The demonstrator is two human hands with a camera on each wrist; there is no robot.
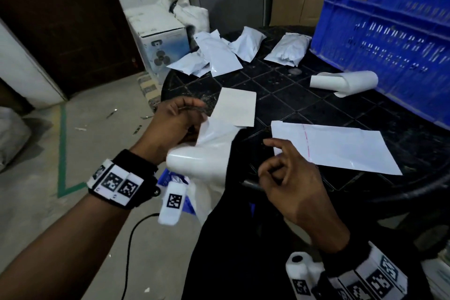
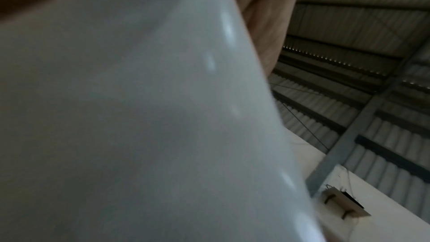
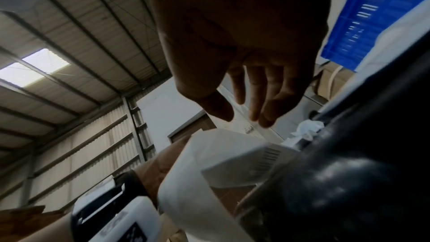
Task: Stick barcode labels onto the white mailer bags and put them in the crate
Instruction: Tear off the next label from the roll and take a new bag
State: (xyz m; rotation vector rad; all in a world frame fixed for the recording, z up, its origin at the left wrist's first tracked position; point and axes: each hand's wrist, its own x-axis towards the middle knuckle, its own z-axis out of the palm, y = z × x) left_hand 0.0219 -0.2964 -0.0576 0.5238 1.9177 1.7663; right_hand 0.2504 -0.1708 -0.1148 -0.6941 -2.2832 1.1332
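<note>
My left hand (image 1: 187, 119) grips a glossy white label strip (image 1: 204, 158) at the table's near-left edge. One rectangular label (image 1: 235, 107) stands up from the strip above the fingers. In the left wrist view the strip (image 2: 139, 117) fills most of the picture. In the right wrist view the label (image 3: 253, 165) shows a barcode on its underside. My right hand (image 1: 275, 165) hovers with loosely curled fingers and holds nothing, just left of a flat white mailer bag (image 1: 341, 151). From the right wrist, the right hand (image 3: 242, 115) looks relaxed. The blue crate (image 1: 389, 39) stands at the back right.
A black round table (image 1: 292, 97) carries a pile of white mailer bags (image 1: 216, 58) at the back, a filled bag (image 1: 287, 50) and a curled label roll (image 1: 343, 81) beside the crate. A white carton (image 1: 160, 41) stands on the floor at the left.
</note>
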